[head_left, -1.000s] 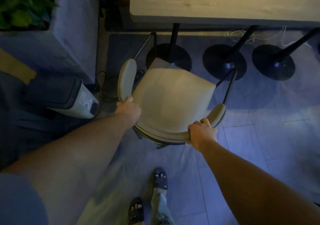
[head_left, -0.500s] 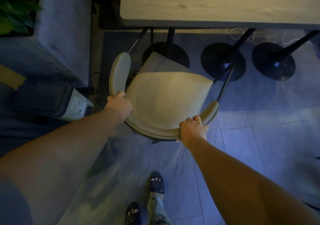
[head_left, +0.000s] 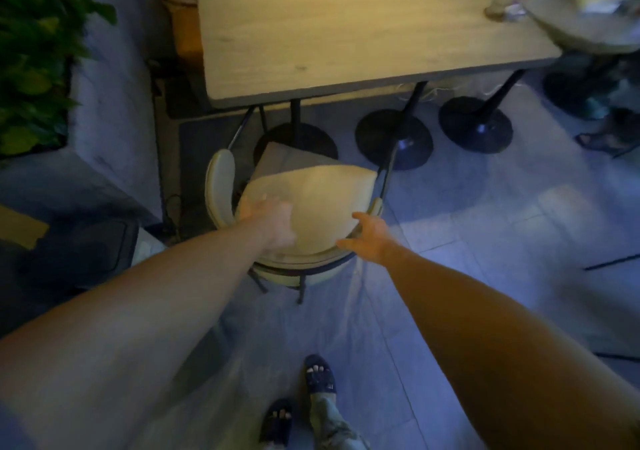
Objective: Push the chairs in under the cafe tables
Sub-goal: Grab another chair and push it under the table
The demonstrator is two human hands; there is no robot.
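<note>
Beige armchair point(head_left: 304, 207) stands at the near edge of the wooden bench point(head_left: 363, 30), seat front and front legs in the shadow under the top, by the nearest black pedestal base point(head_left: 296, 145). Backrest and most of the seat are clear of the bench edge.

Change: half a second ago both hands were clamped on the curved backrest rim. Now the left hand point(head_left: 273, 224) lies on the seat at its back left, fingers extended over it; blur hides whether it closes on anything, so its grip cannot be told. The right hand point(head_left: 369, 240) is off the rim, grip wide, fingers spread, hovering just beside the right end of the backrest, holding nothing.

Chair sits a little further toward the bench than a second ago; the view has also tipped up, showing more of the bench top.

Judgement: the push on this chair looks finished or nearly so, hands releasing. Seat goes only partly under; the armrests may stop it at the bench edge. Blurred round table point(head_left: 588, 24) at far right.
</note>
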